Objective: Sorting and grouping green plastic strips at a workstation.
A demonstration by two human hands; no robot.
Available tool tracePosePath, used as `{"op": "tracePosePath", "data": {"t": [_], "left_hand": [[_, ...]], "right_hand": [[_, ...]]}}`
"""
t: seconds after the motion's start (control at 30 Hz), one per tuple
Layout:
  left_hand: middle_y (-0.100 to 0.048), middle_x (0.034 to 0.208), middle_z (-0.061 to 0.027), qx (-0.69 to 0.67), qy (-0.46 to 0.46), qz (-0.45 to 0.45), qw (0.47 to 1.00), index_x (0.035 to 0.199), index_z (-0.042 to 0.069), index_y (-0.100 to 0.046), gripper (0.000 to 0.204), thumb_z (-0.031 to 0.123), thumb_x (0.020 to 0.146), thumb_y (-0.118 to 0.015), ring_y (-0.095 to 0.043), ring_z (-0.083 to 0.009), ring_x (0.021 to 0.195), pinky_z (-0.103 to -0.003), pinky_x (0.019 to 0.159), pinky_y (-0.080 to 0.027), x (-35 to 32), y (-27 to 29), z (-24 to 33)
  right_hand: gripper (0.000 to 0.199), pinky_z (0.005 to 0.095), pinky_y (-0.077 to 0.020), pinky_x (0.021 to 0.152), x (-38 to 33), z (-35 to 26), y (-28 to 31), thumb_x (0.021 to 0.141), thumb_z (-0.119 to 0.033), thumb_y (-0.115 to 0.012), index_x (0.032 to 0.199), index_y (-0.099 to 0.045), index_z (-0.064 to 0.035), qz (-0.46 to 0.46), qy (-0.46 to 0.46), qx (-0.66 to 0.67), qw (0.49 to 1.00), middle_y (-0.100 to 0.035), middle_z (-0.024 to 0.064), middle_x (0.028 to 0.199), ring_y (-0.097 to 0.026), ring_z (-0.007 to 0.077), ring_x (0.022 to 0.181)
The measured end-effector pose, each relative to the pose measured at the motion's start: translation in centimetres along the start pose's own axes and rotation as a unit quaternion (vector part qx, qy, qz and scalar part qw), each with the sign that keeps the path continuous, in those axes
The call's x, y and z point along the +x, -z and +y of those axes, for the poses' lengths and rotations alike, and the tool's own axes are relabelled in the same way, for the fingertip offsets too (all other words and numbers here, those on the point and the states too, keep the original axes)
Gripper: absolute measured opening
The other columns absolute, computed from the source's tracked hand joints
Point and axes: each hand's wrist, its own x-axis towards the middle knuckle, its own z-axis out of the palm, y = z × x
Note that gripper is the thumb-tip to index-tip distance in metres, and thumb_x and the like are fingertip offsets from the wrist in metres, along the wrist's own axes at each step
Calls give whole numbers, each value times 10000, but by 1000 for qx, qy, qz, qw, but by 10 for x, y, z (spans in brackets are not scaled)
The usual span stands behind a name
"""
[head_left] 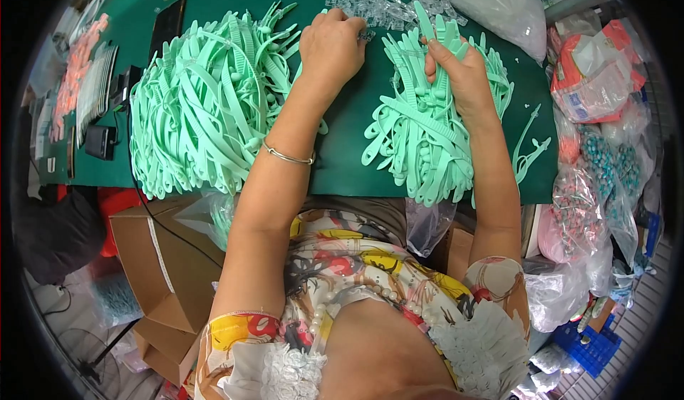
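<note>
My left hand [332, 49] is closed with bent fingers at the near edge of a pile of small clear plastic pieces [377, 8]. One clear piece [367, 35] shows at its fingertips; the rest of the grip is hidden by the back of the hand. My right hand [462, 69] is wrapped round a mint-green ribbed strap [442, 86], its thumb pressing on top. Beneath that hand lies a heap of like straps [420, 133], with holes and rounded ends. A larger heap of mint-green straps [199, 108] lies left of my left forearm.
The dark green tabletop [349, 165] shows between the heaps. A clear plastic bag [491, 8] lies at the back right. A loose green strap piece [531, 151] is near the right edge. Dark box-like objects [100, 142] sit at the left. Filled bags [598, 79] crowd the right side.
</note>
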Motion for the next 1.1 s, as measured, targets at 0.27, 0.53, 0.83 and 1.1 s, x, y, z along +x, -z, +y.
{"op": "tracePosePath", "data": {"t": [0.27, 0.53, 0.83, 1.1], "left_hand": [[-588, 811, -59, 17, 17, -67, 997, 815, 103, -648, 164, 181, 678, -694, -561, -271, 840, -385, 697, -450, -1, 10, 0], [-614, 767, -51, -116, 51, -79, 989, 831, 81, -651, 132, 158, 726, -673, -580, -198, 673, -305, 587, -443, 3, 11, -3], [-621, 746, -5, -553, 214, -100, 799, 889, 16, -631, 150, 125, 790, -659, -570, -59, 640, -174, 565, -419, 8, 21, 14], [-640, 754, -47, -304, -20, 66, 950, 875, 24, -626, 157, 47, 737, -697, -611, -104, 608, -212, 538, -479, 6, 10, 19]], "right_hand": [[214, 217, -391, 561, -1, -1, -2, 859, -219, -575, 897, -555, -10, 1, -10, -2, 1000, -534, 10, 620, -474, 81, 557], [236, 210, -380, 551, 0, 1, -3, 874, -233, -561, 873, -572, 2, -2, 22, -4, 1000, -513, 1, 586, -463, 70, 545], [258, 205, -387, 493, -2, 4, -2, 791, -234, -668, 882, -607, 0, 26, 11, -37, 999, -538, -6, 595, -488, 59, 522], [247, 230, -363, 537, -5, -6, -2, 810, -244, -608, 758, -599, -2, 13, 2, -41, 999, -511, 4, 566, -457, 85, 537]]}}
